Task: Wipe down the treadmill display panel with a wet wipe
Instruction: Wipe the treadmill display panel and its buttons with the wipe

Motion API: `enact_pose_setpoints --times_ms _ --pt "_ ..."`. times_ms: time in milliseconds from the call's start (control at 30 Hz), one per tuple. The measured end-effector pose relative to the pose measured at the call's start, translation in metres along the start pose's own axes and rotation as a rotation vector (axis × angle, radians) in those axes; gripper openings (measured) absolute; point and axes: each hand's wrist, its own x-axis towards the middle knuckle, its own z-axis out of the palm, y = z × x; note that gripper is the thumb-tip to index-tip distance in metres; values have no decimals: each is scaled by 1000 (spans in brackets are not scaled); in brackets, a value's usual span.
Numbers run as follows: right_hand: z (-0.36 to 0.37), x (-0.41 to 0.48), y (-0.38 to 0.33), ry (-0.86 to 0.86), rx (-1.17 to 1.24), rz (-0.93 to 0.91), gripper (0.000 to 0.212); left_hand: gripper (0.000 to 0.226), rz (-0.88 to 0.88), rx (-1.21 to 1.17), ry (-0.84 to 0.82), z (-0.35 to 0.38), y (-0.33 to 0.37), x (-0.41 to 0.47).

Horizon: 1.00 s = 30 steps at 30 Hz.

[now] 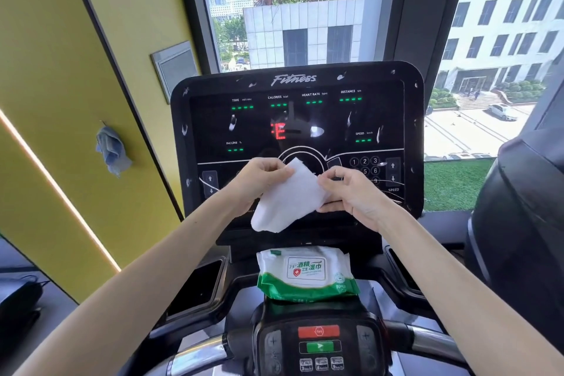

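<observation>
The black treadmill display panel [297, 119] stands upright ahead of me, lit with green readouts and a red letter, and dotted with white smears. In front of its lower half I hold a white wet wipe [288, 198], partly folded. My left hand [259, 178] pinches its upper left edge. On the other side, my right hand [351, 192] pinches its right edge. The wipe hangs between both hands and hides part of the round control in the panel's middle.
A green and white pack of wet wipes [306, 275] lies on the console ledge below the panel. Under it sits a control pad [319, 345] with red and green buttons. A blue cloth [111, 149] hangs on the yellow wall at left. Windows lie behind the panel.
</observation>
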Motion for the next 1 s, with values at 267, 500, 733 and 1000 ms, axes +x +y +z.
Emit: enact_pose_setpoints --times_ms 267,500,733,1000 --pt "3 5 5 61 265 -65 21 31 81 -100 224 7 1 0" --pt "26 8 25 -61 383 175 49 31 -43 -88 336 17 3 4" --pt "20 8 14 90 199 30 21 24 -108 -249 -46 -9 -6 -9" --pt "19 5 4 34 75 -106 23 31 127 -244 -3 -17 -12 -21"
